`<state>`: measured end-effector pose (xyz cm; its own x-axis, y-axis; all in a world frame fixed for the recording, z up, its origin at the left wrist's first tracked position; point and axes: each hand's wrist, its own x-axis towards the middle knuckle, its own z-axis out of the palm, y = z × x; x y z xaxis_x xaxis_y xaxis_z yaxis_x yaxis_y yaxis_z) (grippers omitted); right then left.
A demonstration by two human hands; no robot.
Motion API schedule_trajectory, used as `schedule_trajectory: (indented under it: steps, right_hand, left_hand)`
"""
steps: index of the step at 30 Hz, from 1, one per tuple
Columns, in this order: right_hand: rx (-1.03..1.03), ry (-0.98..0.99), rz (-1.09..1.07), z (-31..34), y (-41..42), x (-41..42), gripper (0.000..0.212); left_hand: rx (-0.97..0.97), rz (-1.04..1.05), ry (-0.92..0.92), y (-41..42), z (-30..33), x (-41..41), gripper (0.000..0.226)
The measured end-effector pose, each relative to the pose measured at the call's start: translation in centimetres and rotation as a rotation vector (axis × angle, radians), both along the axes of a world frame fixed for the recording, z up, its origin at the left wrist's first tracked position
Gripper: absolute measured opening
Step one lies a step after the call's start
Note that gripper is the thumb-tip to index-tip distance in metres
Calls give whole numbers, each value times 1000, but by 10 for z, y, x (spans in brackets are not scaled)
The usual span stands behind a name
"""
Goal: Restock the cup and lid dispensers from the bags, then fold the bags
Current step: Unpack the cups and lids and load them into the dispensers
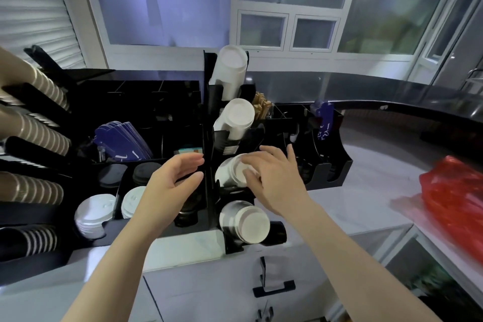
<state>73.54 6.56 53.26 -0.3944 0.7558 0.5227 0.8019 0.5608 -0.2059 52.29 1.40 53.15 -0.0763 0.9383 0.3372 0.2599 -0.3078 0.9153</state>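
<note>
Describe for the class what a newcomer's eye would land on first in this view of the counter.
First, the two bare hands at centre: the right hand rests on the third white cup stack in the black dispenser, while the left hand hovers open beside it. Next, the red plastic bag on the counter at far right, and the brown striped cups racked at far left.

Four stacks of cups are sitting one behind another in the middle cup dispenser (209, 117) — lid stacks (92, 213) lying to its left, a plastic bag (454, 198) resting well apart on the counter (366, 206) to its right.
</note>
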Motion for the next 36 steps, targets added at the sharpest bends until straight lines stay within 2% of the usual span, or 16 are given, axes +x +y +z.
schedule_trajectory:
  steps: [3, 6, 9, 12, 14, 16, 17, 21, 27, 29, 32, 36]
  right_hand:
    - [187, 80, 26, 17, 21, -6, 41]
    - [64, -86, 23, 35, 45, -15, 56]
    - [54, -147, 40, 47, 69, -18, 48]
    - [204, 61, 107, 68, 87, -18, 30]
    - [240, 255, 140, 85, 103, -20, 35]
    - [198, 379, 123, 104, 122, -23, 46]
    - [161, 381, 110, 112, 133, -24, 52]
    - [-50, 238, 190, 124, 173, -30, 72]
    - [-185, 541, 289, 109, 199, -35, 83]
    - [-241, 590, 281, 101, 203, -37, 84]
    - [-258, 534, 279, 91, 209, -40, 83]
    - [-252, 520, 268, 89, 210, -39, 84]
  left_hand:
    - [58, 20, 24, 13, 14, -3, 33]
    - [103, 40, 34, 28, 27, -2, 33]
    - [133, 36, 35, 47, 42, 1, 34]
    - [178, 42, 80, 67, 58, 2, 35]
    - [206, 53, 95, 83, 68, 3, 38]
    - [225, 78, 84, 101, 78, 6, 43]
    - [228, 91, 71, 110, 82, 7, 45]
    - [197, 133, 54, 148, 96, 10, 50]
    - [15, 126, 165, 195, 92, 10, 80]
    - [12, 131, 191, 204, 86, 12, 76]
    - [23, 142, 189, 212, 81, 13, 63]
    - [-25, 109, 136, 213, 81, 7, 65]
